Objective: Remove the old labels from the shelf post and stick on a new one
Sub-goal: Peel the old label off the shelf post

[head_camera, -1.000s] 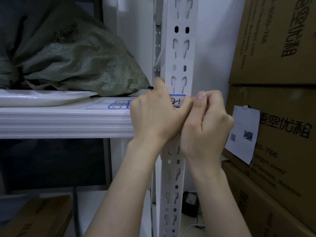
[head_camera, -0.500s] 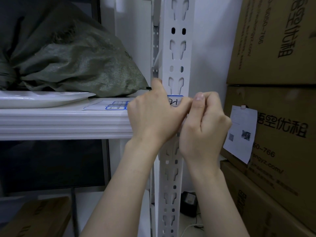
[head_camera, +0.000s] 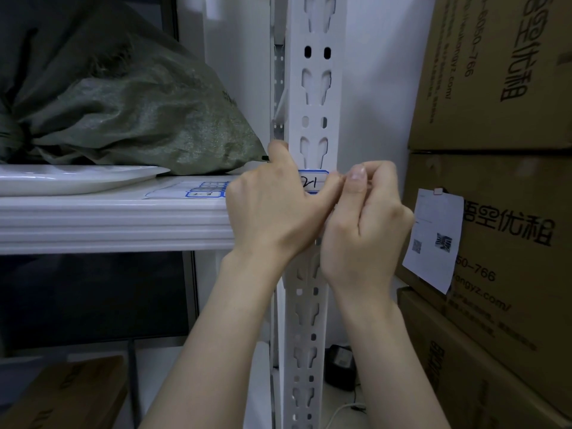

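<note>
Barely anything has shifted: my left hand (head_camera: pixel 272 212) still curls round the shelf post (head_camera: pixel 315 88), and my right hand (head_camera: pixel 368 224) pinches the label (head_camera: pixel 312 181) between them. It looks thin and tearable, so I'd peel slowly from its thumb-side edge.

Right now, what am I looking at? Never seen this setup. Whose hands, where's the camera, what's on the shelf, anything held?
No machine here: a person works with bare hands, and the single picture comes from a camera worn on their head, looking forward and down. The left hand rests against a white shelf post, a finger laid along a blue-edged label stuck on it. The right hand seems to pinch that label's right edge; the exact grip is hidden. On the shelf lie a white plate, a green sack and a sheet of more labels. Cardboard boxes stand to the right, one with a paper slip.
</note>
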`<act>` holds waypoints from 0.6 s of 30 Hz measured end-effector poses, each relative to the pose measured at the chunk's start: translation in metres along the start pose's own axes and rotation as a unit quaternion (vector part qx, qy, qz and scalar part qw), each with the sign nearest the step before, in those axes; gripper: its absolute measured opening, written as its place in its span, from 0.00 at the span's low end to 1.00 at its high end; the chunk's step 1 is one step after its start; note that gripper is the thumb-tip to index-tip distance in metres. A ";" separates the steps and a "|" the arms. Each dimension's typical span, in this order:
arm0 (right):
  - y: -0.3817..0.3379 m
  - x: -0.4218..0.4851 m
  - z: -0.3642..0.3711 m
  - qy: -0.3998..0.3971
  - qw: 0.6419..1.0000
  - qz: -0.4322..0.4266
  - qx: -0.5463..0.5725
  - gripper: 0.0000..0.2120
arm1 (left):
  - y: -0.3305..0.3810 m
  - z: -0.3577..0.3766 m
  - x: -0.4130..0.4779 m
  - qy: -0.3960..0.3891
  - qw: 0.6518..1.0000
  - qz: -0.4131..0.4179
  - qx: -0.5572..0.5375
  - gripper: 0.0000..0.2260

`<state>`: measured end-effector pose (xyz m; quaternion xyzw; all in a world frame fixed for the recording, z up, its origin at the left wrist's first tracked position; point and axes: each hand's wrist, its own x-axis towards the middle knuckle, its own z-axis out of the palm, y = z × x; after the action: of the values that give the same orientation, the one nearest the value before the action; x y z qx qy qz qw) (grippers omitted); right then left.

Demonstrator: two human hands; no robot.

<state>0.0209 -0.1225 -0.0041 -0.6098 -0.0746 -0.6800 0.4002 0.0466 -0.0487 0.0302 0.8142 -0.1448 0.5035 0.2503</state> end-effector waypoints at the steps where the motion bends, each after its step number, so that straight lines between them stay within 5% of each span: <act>1: 0.000 0.000 0.000 -0.001 1.000 0.000 0.002 0.12 | 0.000 0.000 0.000 -0.003 1.000 0.001 0.002 0.24; 18: -0.003 -0.003 0.000 -0.006 1.000 -0.003 0.010 0.11 | -0.003 -0.002 -0.001 -0.016 1.000 0.020 -0.008 0.19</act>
<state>0.0191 -0.1190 -0.0050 -0.6093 -0.0854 -0.6770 0.4039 0.0463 -0.0447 0.0297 0.8170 -0.1689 0.4942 0.2445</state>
